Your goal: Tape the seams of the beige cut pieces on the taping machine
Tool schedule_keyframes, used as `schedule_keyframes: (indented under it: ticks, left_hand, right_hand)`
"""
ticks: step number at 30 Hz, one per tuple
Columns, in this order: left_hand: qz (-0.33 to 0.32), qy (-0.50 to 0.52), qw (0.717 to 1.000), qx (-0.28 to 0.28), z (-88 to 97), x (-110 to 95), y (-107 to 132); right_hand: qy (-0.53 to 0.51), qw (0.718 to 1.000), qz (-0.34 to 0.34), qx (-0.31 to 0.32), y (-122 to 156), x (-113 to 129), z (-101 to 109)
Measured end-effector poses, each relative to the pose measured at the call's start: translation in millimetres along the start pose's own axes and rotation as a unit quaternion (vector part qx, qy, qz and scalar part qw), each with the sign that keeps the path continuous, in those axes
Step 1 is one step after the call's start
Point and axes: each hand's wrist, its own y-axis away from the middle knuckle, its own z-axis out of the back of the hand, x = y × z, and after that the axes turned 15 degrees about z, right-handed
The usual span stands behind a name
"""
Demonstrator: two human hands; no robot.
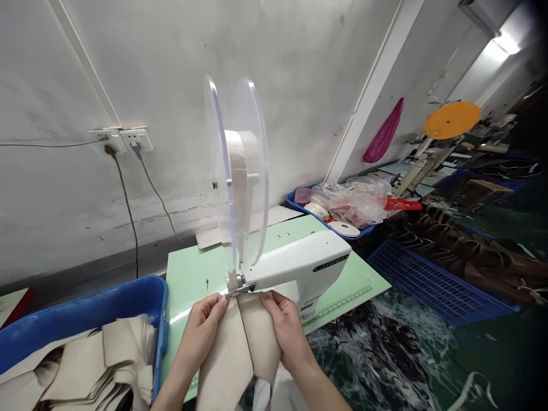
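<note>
Beige flat workpiece with a dark lengthwise line [226, 354] is at the needle end of a white sewing machine [295, 260]: top edge up against the metal fitting [240, 289], lower part extending toward the wearer. Left hand [202, 325]: narrow, thumb and fingers pinching the workpiece at its upper left edge. Right hand [286, 325]: also narrow, gripping the upper right edge.

Writing: black nameplate [331, 263] on the machine has pale capitals, looks like "JI" at the start, can't read the rest reliably. Pale green tabletop [180, 274] has a dark printed ruler strip [342, 303] along its near right edge, digits too small to read.

Clear plastic reel with 2 round discs [260, 131] stands above the needle end, cream tape roll [238, 165] between them; tape runs down to the metal fitting.

Left of the tabletop: blue plastic bin [141, 285] with stacked beige cut pieces [83, 365]. Behind the machine, to the right: blue plastic tub [291, 201] with crumpled clear plastic bags [359, 200]. Wall: 2 white socket plates [143, 140], cords plugged into both. Magenta plastic bag [384, 134] hangs farther right, orange flat disc [451, 121] beyond it. Blue slatted plastic crate [432, 282] sits right of the tabletop.
</note>
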Motion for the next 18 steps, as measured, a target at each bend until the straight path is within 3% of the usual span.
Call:
schedule_keyframes:
  ticks: [5,13,15,18]
  left_hand:
    - [-0.030,-0.041,0.998,-0.044,9.5,-0.8,-11.9]
    - [-0.073,-0.088,0.989,-0.097,29.4,-24.2,-70.1]
    - [-0.108,-0.096,0.981,-0.132,31.3,-24.5,-64.5]
    - [-0.171,-0.117,0.952,-0.225,21.8,-8.0,-29.8]
  right_hand:
    - [0.020,0.999,-0.019,-0.016,-12.4,-6.5,2.2]
    - [0.008,1.000,0.019,-0.015,-70.0,-46.6,0.6]
    - [0.008,1.000,0.022,-0.013,-70.7,-47.2,1.8]
    - [-0.006,1.000,-0.002,-0.006,-47.9,-36.7,7.3]
